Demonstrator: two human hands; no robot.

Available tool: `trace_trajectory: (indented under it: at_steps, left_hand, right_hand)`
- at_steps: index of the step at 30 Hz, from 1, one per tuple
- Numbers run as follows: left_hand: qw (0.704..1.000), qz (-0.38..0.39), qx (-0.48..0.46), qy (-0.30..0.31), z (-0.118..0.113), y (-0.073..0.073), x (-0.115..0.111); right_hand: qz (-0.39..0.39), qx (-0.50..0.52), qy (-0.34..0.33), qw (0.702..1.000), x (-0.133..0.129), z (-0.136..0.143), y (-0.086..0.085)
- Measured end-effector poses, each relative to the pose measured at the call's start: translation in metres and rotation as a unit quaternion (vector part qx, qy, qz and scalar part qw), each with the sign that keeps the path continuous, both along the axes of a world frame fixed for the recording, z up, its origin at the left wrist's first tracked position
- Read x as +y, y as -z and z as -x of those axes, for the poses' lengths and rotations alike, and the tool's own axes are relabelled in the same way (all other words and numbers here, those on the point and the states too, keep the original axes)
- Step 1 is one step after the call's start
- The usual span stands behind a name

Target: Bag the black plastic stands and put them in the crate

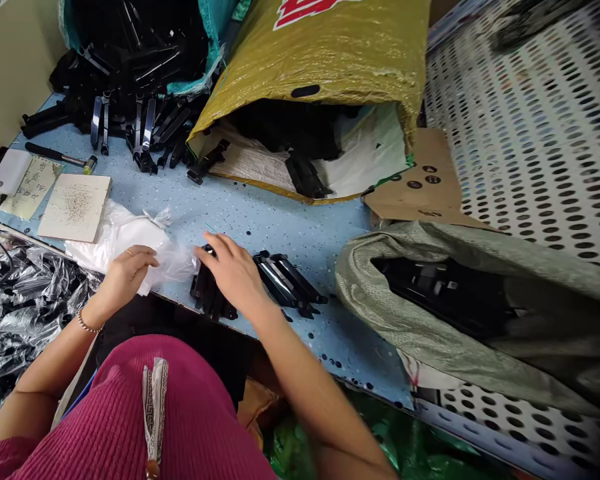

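Note:
My left hand (129,275) has its thumb and fingers pinched together at the edge of a thin clear plastic bag (177,259). A stack of white plastic bags (125,230) lies just behind that hand. My right hand (237,277) is curled over a bunch of slim black plastic parts (211,293) at the table's front edge. Its thumb touches or nearly touches the clear bag, and what lies between the fingers is partly hidden. Right of this hand rests a second row of glossy black parts (286,280).
A yellow woven sack (330,60) and a teal bag (215,40) spill black parts at the back of the blue table (280,227). A hammer (60,155) and a square board (75,207) lie left. A grey-green sack (365,273) stands right; bagged parts (25,320) fill the left.

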State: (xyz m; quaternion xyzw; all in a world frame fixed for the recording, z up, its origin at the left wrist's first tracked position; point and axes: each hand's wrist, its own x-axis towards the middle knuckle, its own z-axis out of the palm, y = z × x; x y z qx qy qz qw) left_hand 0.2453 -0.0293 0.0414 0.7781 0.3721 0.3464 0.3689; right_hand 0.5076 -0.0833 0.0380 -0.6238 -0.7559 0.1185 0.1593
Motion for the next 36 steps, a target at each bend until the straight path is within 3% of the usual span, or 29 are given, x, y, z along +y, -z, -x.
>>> trace_trajectory:
  at_steps: [2, 4, 5, 7, 9, 10, 11, 12, 14, 15, 16, 18, 21, 23, 24, 26, 28, 31, 33, 36]
  left_hand:
    - [0.997, -0.040, 0.058, 0.023, -0.003, -0.001, 0.000]
    - [0.995, -0.056, 0.082, 0.012, -0.004, 0.001, 0.002]
    - [0.994, -0.060, 0.087, 0.004, -0.002, 0.002, 0.002]
    - [0.994, -0.065, 0.090, 0.000, 0.001, 0.005, 0.002]
    - [0.993, -0.065, 0.098, 0.015, 0.001, 0.008, 0.000]
    - [0.993, -0.061, 0.102, 0.024, -0.001, 0.010, -0.001]
    - [0.993, -0.054, 0.103, 0.032, -0.005, 0.011, -0.002]
    - [0.993, -0.045, 0.099, 0.037, -0.010, 0.012, -0.003]
    - [0.996, -0.031, 0.072, 0.038, -0.021, 0.014, -0.005]
    - [0.998, -0.026, 0.054, 0.035, -0.026, 0.015, -0.005]
    - [0.999, -0.024, 0.039, 0.029, -0.030, 0.016, -0.004]
    - [0.999, -0.022, 0.024, 0.014, -0.034, 0.017, -0.005]
    - [0.998, -0.060, 0.025, -0.001, -0.035, 0.019, -0.011]
    - [0.992, -0.121, 0.025, 0.018, -0.035, 0.017, -0.022]
    - [0.987, -0.153, 0.025, 0.044, -0.035, 0.016, -0.030]
    - [0.974, -0.191, 0.028, 0.119, -0.035, 0.012, -0.045]
    - [0.963, -0.194, 0.027, 0.184, -0.035, 0.009, -0.059]
    - [0.959, -0.168, 0.018, 0.227, -0.035, 0.007, -0.069]
    - [0.958, -0.145, 0.035, 0.245, -0.036, 0.006, -0.068]
    - [0.960, -0.118, 0.102, 0.232, -0.031, -0.003, -0.064]
  right_hand:
    - [0.023, -0.106, -0.126, 0.986, 0.015, -0.017, -0.003]
    - [0.041, -0.138, -0.181, 0.973, 0.023, -0.036, -0.010]
    - [0.039, -0.134, -0.165, 0.976, 0.023, -0.046, -0.015]
    - [0.015, -0.071, -0.060, 0.996, 0.011, -0.062, -0.028]
    - [0.014, 0.088, 0.076, 0.993, -0.012, -0.065, -0.039]
    - [0.041, 0.200, 0.129, 0.970, -0.026, -0.061, -0.043]
    - [0.090, 0.321, 0.163, 0.929, -0.041, -0.051, -0.044]
    - [0.159, 0.442, 0.177, 0.865, -0.056, -0.037, -0.044]
    - [0.338, 0.617, 0.165, 0.691, -0.080, -0.002, -0.036]
    - [0.398, 0.668, 0.157, 0.609, -0.089, 0.016, -0.030]
    - [0.412, 0.707, 0.168, 0.549, -0.094, 0.031, -0.023]
    - [0.402, 0.758, 0.206, 0.470, -0.099, 0.050, -0.009]
    - [0.378, 0.786, 0.243, 0.426, -0.096, 0.055, 0.006]
    - [0.369, 0.781, 0.249, 0.438, -0.091, 0.052, 0.011]
    - [0.354, 0.774, 0.255, 0.459, -0.087, 0.050, 0.011]
    - [0.291, 0.747, 0.276, 0.531, -0.080, 0.048, 0.011]
    - [0.195, 0.687, 0.305, 0.630, -0.074, 0.048, 0.010]
    - [0.097, 0.566, 0.294, 0.764, -0.071, 0.050, 0.010]
    - [0.095, 0.497, 0.260, 0.823, -0.073, 0.054, 0.011]
    - [0.100, 0.407, 0.264, 0.869, -0.081, 0.065, 0.007]
